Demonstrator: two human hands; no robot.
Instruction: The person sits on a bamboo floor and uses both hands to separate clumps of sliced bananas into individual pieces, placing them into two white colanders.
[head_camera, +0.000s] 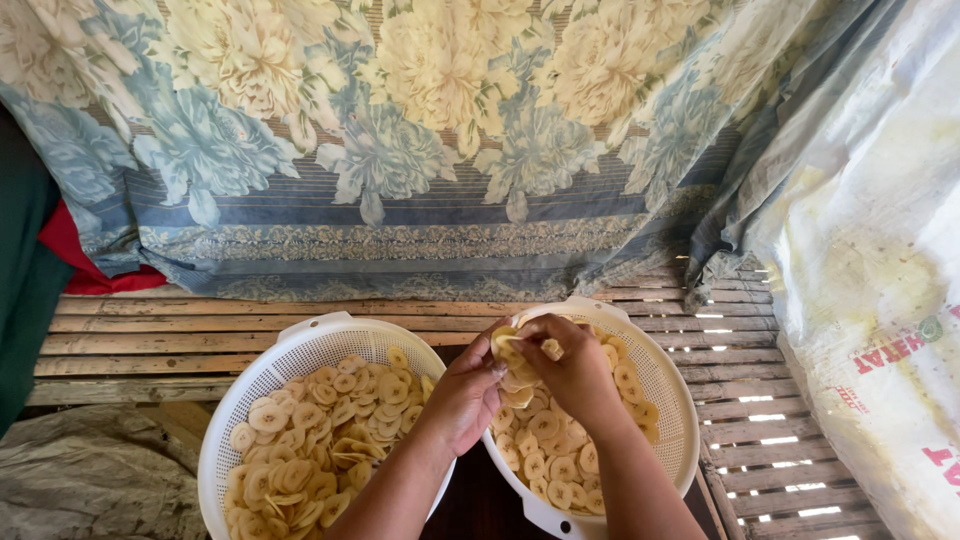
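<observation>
Two white plastic colanders hold pale yellow banana slices. The left colander (300, 340) is heaped with curled slices (320, 430). Over the right colander (668, 390) my left hand (465, 395) and my right hand (570, 370) meet, both pinching a small clump of banana slices (510, 350) stuck together. More flat round slices (550, 450) lie beneath my hands in that colander. My forearms come up from the bottom edge of the view.
The colanders rest on a slatted bamboo floor (160, 340) with gaps at the right. A flowered blue and cream cloth (400, 150) hangs behind. A white woven sack (870, 260) stands at the right, grey sacking (90, 470) lies at bottom left.
</observation>
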